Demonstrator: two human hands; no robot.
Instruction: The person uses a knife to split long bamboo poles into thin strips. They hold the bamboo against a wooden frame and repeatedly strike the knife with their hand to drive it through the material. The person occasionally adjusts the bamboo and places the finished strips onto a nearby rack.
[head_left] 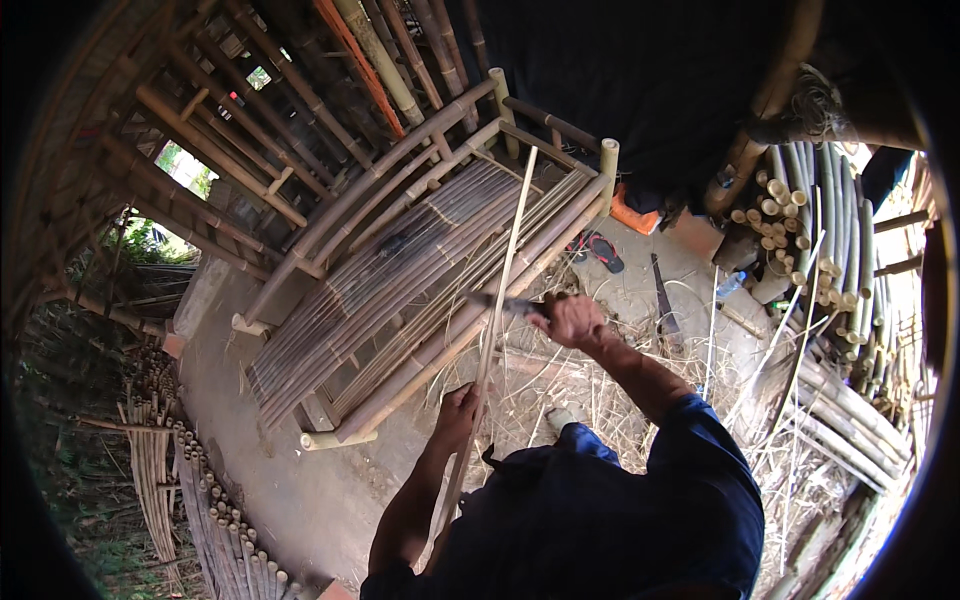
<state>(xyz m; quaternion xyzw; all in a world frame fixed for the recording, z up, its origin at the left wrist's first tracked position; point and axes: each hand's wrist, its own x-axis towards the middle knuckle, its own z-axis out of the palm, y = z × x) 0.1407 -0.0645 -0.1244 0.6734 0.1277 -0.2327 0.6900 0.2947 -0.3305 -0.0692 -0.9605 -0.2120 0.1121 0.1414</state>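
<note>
A long, thin bamboo strip [512, 235] slants from beside my body up across the front of a bamboo bench. My left hand [459, 412] is closed around its lower part. My right hand [570, 319] grips a knife [507, 303], whose blade lies across the strip and points left; whether the edge touches it I cannot tell. The fingers of the right hand are slightly blurred. Beyond both hands stands the bamboo bench [440, 355], its slatted seat [385, 285] made of narrow strips, several of them lying loose toward the front rail.
Bamboo shavings [540, 400] litter the ground near my feet. A machete-like blade [663, 300] and black-and-red flip-flops [604, 252] lie to the right of the bench. Cut bamboo poles [845, 240] are stacked at the far right, more short poles [230, 540] at the lower left. A plastic bottle [730, 286] lies by the poles.
</note>
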